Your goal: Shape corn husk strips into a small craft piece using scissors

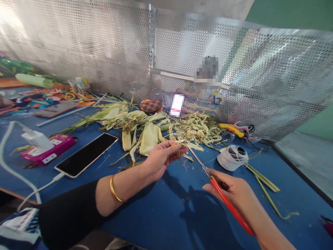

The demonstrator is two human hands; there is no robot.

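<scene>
My left hand pinches a small piece of corn husk over the blue table, with thin dry strands hanging below the fingers. In my right hand is a pair of scissors with red handles, its metal blades pointing up and left to the pinched piece. The blade tips are close to the left fingertips; whether they touch the husk I cannot tell. Behind the hands lie wide pale husk leaves and a heap of shredded husk. A spool of white thread stands right of the blades.
On the left, a phone with a charging cable lies by a magenta power strip. Green stalks lie at right. A perforated metal screen borders the table's back, with a checkered pouch before it. Behind the screen is a person.
</scene>
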